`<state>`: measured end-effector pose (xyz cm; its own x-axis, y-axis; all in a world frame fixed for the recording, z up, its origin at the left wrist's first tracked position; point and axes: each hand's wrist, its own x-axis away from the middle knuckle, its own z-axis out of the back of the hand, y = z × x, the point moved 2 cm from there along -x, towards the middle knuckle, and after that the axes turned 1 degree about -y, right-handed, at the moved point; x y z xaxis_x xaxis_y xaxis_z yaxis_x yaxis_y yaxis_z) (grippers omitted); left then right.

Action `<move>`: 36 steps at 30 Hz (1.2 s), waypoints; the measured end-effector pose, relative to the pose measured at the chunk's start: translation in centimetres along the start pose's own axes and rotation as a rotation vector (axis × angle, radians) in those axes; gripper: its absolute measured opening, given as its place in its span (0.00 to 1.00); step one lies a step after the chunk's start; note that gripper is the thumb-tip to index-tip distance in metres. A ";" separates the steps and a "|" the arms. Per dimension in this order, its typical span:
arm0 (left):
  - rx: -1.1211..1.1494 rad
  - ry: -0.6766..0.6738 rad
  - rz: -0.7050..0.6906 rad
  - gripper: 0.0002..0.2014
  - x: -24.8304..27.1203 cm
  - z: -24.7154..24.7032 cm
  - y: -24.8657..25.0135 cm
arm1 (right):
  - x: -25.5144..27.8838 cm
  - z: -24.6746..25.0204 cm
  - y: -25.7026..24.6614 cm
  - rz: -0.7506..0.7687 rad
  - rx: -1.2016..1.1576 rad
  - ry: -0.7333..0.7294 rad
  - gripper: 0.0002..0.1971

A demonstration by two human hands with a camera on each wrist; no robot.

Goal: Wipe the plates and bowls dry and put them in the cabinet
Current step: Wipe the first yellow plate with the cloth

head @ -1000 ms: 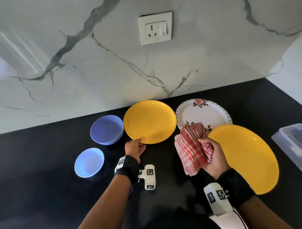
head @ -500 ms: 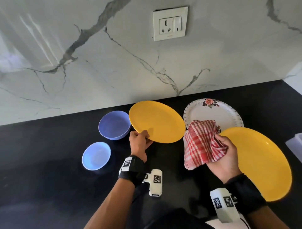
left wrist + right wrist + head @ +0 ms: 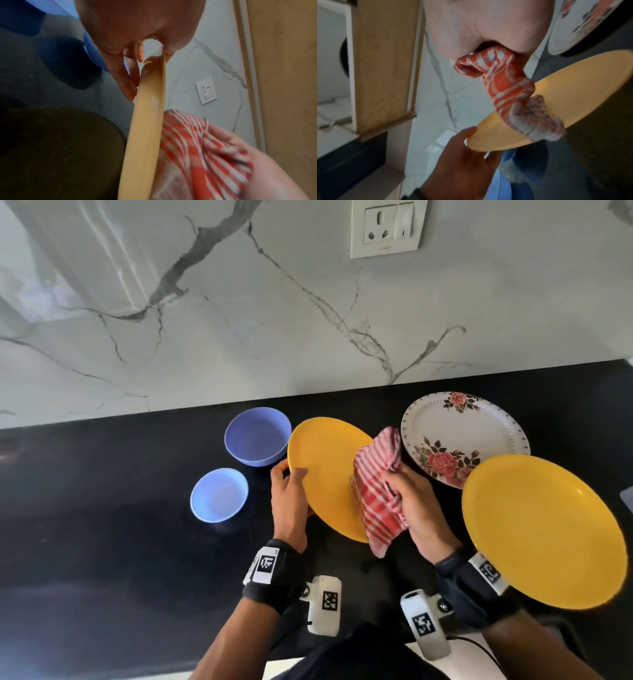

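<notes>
My left hand [image 3: 289, 491] grips the left rim of a yellow plate [image 3: 327, 474], lifted and tilted above the black counter [image 3: 102, 542]. The thumb lies on top and the fingers go underneath, as the left wrist view shows along the plate's edge [image 3: 147, 121]. My right hand [image 3: 411, 501] clutches a red-and-white checked cloth [image 3: 376, 491] and holds it against the plate's right side [image 3: 539, 97]. A second yellow plate [image 3: 544, 529] lies at the right. A white floral plate [image 3: 466, 436] sits behind it. Two blue bowls, a larger bowl [image 3: 257, 436] and a smaller bowl [image 3: 219, 494], stand at the left.
A marble wall [image 3: 239, 337] with a socket plate [image 3: 385, 227] rises behind the counter. A wooden cabinet door [image 3: 385, 60] shows in the right wrist view. A corner of a clear plastic box [image 3: 627, 498] peeks in at the right edge.
My left hand took hold of the plate's rim and raised it, tilted, toward me. My right hand carried the cloth left onto the plate.
</notes>
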<state>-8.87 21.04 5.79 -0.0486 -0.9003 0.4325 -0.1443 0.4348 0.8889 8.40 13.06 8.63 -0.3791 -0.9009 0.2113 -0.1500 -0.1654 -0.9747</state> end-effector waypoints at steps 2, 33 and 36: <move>0.025 0.015 0.004 0.18 0.6 0.2 -0.4 | 0.4 -2.0 0.1 0.015 0.100 -0.096 0.11; 0.377 -0.255 0.092 0.25 1.7 -1.0 -1.9 | -0.2 3.6 6.7 0.024 1.146 -0.680 0.24; 0.316 -0.235 0.064 0.23 1.9 -1.2 -2.0 | -3.3 3.7 7.0 -0.011 1.221 -0.569 0.26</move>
<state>-7.51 18.48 5.01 -0.2871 -0.8673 0.4067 -0.4285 0.4960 0.7552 11.98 13.39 0.83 0.0898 -0.8881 0.4508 0.8652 -0.1546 -0.4769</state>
